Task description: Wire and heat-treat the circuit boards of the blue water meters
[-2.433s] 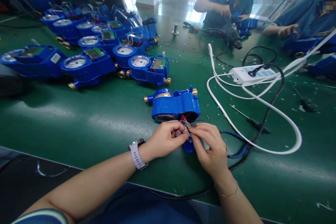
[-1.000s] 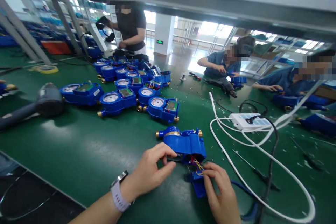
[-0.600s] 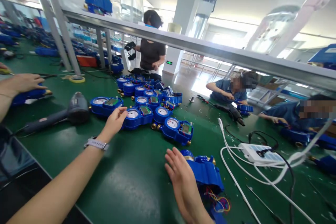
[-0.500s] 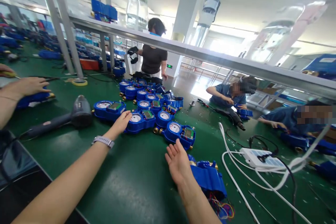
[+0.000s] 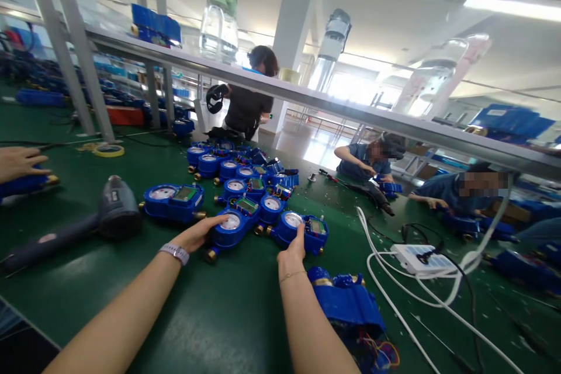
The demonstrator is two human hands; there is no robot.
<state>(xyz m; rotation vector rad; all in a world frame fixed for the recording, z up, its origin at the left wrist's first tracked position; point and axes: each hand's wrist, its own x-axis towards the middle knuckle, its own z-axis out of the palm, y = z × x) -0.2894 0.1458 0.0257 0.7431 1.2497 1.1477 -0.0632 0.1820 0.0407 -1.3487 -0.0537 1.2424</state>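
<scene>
My left hand [image 5: 202, 234], with a watch on its wrist, is closed on the near end of a blue water meter [image 5: 239, 223]. Its thumb lies against the round dial. That meter sits slantwise, brass fitting towards me. My right hand [image 5: 293, 250] grips another blue water meter [image 5: 314, 235] by its near side, thumb up against the dial; its other fingers are mostly hidden. A third meter [image 5: 173, 201] with a small grey display lies left of my left hand. Behind both hands several more meters [image 5: 236, 185] stand packed in rows on the green table [image 5: 210, 315].
A heat gun [image 5: 117, 210] lies at left, near a co-worker's hand [image 5: 20, 165]. An upturned blue meter housing [image 5: 350, 304] with loose wires lies beside my right forearm. A white power strip [image 5: 423, 260] and cables occupy the right. A shelf [image 5: 263, 79] crosses above, holding bottles.
Both hands have closed on meters; the right was open beside its meter before. The left meter has turned, its near end swinging towards me. The view has shifted slightly.
</scene>
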